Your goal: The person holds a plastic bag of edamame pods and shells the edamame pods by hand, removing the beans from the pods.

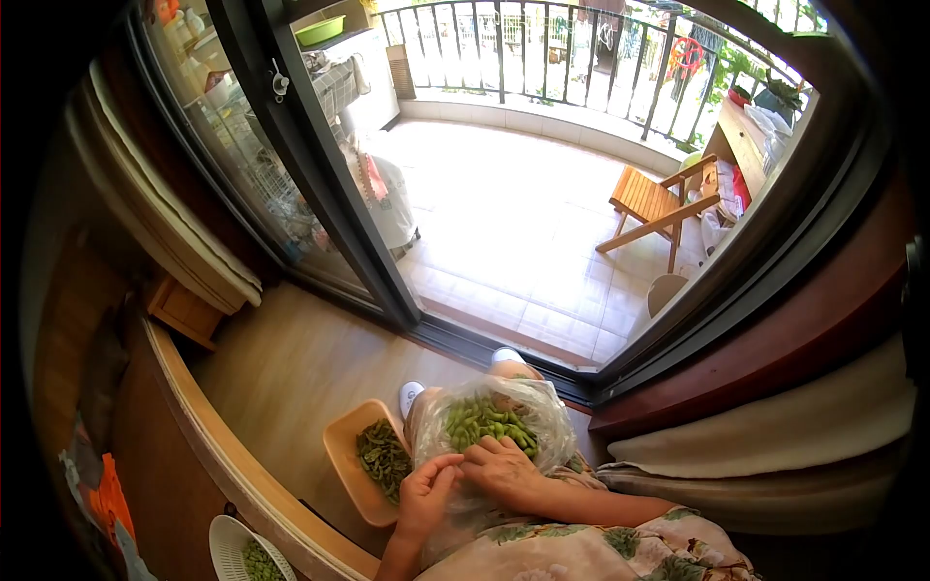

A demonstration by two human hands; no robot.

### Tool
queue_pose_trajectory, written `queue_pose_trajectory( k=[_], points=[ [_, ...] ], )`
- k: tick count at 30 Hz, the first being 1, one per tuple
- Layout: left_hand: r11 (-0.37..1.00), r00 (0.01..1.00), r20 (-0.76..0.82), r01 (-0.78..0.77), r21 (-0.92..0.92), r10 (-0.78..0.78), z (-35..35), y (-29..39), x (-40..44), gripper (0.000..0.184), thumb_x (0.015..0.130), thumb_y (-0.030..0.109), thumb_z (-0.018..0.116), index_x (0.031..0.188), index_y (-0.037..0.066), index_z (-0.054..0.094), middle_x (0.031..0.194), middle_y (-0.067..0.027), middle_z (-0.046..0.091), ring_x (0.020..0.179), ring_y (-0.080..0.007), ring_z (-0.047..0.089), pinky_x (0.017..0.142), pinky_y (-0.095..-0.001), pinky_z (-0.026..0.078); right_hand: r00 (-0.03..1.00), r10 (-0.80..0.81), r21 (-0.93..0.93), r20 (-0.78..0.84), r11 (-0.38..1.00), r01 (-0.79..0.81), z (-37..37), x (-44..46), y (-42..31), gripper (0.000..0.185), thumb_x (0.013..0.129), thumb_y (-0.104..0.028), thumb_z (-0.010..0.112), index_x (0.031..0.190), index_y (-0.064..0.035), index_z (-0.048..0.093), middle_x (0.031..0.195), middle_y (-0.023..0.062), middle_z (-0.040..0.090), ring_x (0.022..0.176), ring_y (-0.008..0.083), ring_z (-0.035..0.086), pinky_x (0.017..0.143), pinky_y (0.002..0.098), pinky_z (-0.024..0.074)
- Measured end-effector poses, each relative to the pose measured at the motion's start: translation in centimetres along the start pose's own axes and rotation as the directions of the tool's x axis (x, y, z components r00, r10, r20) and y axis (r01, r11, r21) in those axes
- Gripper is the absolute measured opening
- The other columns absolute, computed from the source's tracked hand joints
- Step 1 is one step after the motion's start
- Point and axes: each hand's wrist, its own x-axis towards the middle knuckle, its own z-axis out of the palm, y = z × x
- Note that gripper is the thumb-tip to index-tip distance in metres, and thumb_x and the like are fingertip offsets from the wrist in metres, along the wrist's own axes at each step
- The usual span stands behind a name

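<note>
Green soybean pods point(489, 422) lie in a clear plastic bag point(552, 412) spread open on my lap. My left hand point(429, 492) is at the bag's near left edge, thumb and forefinger pinched together. Right beside it, my right hand point(501, 472) rests over the near side of the pods with its fingers curled in. The fingertips of both hands meet; whatever is between them is too small or hidden to make out. An orange-beige basin point(346, 455) holding darker green pods or husks point(383, 460) stands on the floor left of the bag.
A white slotted basket point(229, 542) with small green beans point(260, 562) sits at the lower left, beside a curved wooden edge point(208, 436). Ahead, a sliding door frame point(358, 213) opens onto a tiled balcony with a wooden folding chair point(651, 198) and a railing point(542, 48).
</note>
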Motion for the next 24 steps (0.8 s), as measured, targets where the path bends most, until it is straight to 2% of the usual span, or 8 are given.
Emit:
queue_pose_trajectory(
  k=[9,12,15,18,21,24],
  points=[
    [1.0,1.0,-0.016,-0.018,0.022,0.018,0.0,0.0,0.0,0.021,0.095,0.006,0.052,0.111,-0.001,0.064,0.091,-0.0039,0.065,0.078,-0.0085,0.057,0.071,-0.0212,0.047,0.998,0.027,0.011,-0.061,1.0,-0.027,0.1,0.1,-0.2,0.013,0.077,-0.017,0.06,0.088,-0.0104,0.062,0.093,0.0032,0.055,0.089,0.0231,0.051,0.075,0.0346,0.0384],
    [0.999,0.998,-0.039,-0.04,0.001,0.04,-0.1,-0.4,0.1,0.021,0.095,0.005,0.053,0.111,-0.001,0.064,0.091,-0.0039,0.065,0.079,-0.0085,0.057,0.072,-0.0218,0.048,0.979,0.057,0.06,-0.198,0.997,-0.046,-0.4,0.3,-0.5,0.009,0.074,-0.016,0.057,0.081,-0.0104,0.061,0.091,0.0039,0.056,0.09,0.0221,0.053,0.075,0.0335,0.0388],
    [0.998,0.997,-0.051,-0.064,-0.004,0.064,-0.3,-0.9,0.2,0.021,0.095,0.005,0.053,0.113,-0.001,0.063,0.094,-0.0035,0.064,0.08,-0.0082,0.057,0.073,-0.0219,0.047,0.965,0.09,0.09,-0.247,0.994,-0.07,-1.4,0.6,-0.8,0.012,0.073,-0.012,0.06,0.085,-0.0105,0.063,0.091,0.004,0.058,0.088,0.0222,0.055,0.074,0.0341,0.0401],
    [0.989,0.992,-0.042,-0.117,0.085,0.121,-0.2,-0.3,0.1,0.023,0.093,0.003,0.055,0.115,0.0,0.062,0.099,-0.0028,0.063,0.08,-0.0073,0.056,0.074,-0.0214,0.047,0.92,0.147,0.216,-0.362,0.974,-0.07,-1.9,1.1,-1.0,0.017,0.073,-0.008,0.065,0.09,-0.0103,0.065,0.088,0.004,0.059,0.083,0.0228,0.057,0.071,0.0356,0.0425],
    [0.984,0.989,0.002,-0.146,0.099,0.147,0.4,1.0,0.0,0.025,0.092,0.003,0.057,0.116,0.0,0.062,0.103,-0.0018,0.062,0.08,-0.0067,0.055,0.073,-0.0209,0.046,0.897,0.187,0.366,-0.4,0.93,-0.031,-2.5,1.3,-1.1,0.02,0.075,-0.006,0.068,0.094,-0.0075,0.066,0.088,0.007,0.06,0.08,0.0258,0.058,0.069,0.0349,0.0461],
    [0.976,0.99,0.049,-0.137,0.171,0.131,0.7,0.8,-0.1,0.027,0.09,0.002,0.06,0.117,0.0,0.062,0.102,-0.0015,0.061,0.081,-0.0062,0.055,0.073,-0.02,0.045,0.899,0.346,0.659,-0.267,0.746,-0.092,-2.7,0.9,-1.5,0.017,0.078,-0.006,0.069,0.095,-0.0039,0.066,0.087,0.0089,0.059,0.079,0.0254,0.059,0.067,0.0312,0.0481]
  ],
)
